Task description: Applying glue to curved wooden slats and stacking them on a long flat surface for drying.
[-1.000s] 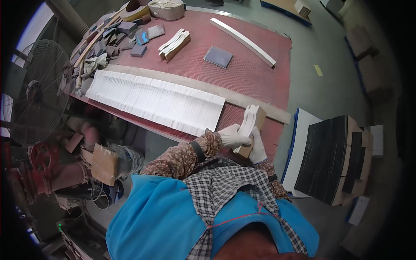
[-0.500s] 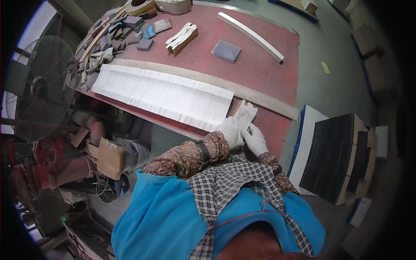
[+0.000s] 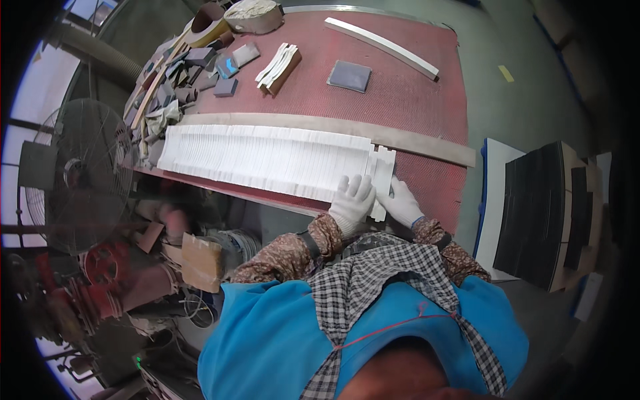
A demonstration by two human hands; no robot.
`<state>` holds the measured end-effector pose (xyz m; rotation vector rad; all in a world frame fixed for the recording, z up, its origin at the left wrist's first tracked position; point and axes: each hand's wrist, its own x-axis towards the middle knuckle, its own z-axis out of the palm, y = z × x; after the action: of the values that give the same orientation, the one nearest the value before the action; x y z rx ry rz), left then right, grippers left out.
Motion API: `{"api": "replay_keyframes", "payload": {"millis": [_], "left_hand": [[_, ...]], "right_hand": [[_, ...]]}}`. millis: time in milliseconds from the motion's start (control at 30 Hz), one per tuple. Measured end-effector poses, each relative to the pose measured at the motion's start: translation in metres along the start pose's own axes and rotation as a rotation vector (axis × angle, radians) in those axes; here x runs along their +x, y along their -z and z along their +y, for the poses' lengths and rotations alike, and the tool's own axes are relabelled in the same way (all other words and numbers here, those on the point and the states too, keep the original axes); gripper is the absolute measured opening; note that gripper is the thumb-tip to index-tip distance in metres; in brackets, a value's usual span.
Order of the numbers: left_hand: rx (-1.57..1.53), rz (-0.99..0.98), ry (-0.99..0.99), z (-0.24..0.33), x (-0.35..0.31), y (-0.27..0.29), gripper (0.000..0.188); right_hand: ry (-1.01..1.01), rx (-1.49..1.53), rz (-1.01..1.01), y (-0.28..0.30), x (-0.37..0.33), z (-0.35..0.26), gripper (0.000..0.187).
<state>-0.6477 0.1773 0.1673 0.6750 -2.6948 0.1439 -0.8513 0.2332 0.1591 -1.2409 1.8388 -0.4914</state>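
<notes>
A long row of thin white-edged strips (image 3: 267, 158), packed side by side with a hollow along the top, lies on the red table (image 3: 427, 100). At its right end several white strips (image 3: 383, 175) stand against the row, a little out of line with it. My left hand (image 3: 352, 202), in a white glove, lies with fingers spread on the near edge of the row's right end. My right hand (image 3: 403, 204), gloved too, rests against the outer side of the end strips, thumb apart from the fingers. Its fingertips are partly hard to make out.
A flat wooden bar (image 3: 320, 127) runs behind the row. Beyond it lie a bundle of curved strips (image 3: 278, 69), a grey sanding pad (image 3: 349, 76) and a long white bar (image 3: 383, 48). Abrasive blocks and scraps (image 3: 180, 80) crowd the far left; a fan (image 3: 80, 173) stands left.
The strips held between my hands have been set down against the row's right end. My left hand has opened flat over the row's edge; my right hand has moved to their outer side.
</notes>
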Motion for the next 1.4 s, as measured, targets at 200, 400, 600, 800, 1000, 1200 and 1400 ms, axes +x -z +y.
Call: {"api": "replay_keyframes", "payload": {"millis": [200, 400, 600, 800, 1000, 1200, 1400], "left_hand": [[-0.159, -0.205, 0.083, -0.006, 0.003, 0.013, 0.076], [-0.187, -0.372, 0.107, -0.011, 0.016, 0.016, 0.111], [-0.143, -0.454, 0.136, -0.019, 0.036, 0.009, 0.111], [-0.178, -0.46, 0.112, -0.024, 0.036, 0.019, 0.109], [-0.18, -0.467, 0.112, -0.033, 0.038, 0.014, 0.107], [-0.173, -0.442, 0.11, -0.03, 0.031, 0.007, 0.113], [-0.115, -0.469, 0.077, -0.035, 0.031, 0.015, 0.119]], "right_hand": [[0.102, 0.073, -0.115, 0.015, -0.029, -0.003, 0.092], [0.159, -0.254, -0.056, 0.0, -0.037, -0.001, 0.108], [0.142, -0.299, 0.051, -0.008, -0.01, 0.003, 0.095], [0.157, -0.286, 0.063, 0.0, -0.017, 0.004, 0.094], [0.253, -0.264, 0.098, 0.002, -0.019, 0.005, 0.087], [0.245, -0.301, 0.117, 0.001, -0.016, 0.007, 0.081], [0.186, -0.351, 0.089, 0.003, -0.021, 0.008, 0.084]]}}
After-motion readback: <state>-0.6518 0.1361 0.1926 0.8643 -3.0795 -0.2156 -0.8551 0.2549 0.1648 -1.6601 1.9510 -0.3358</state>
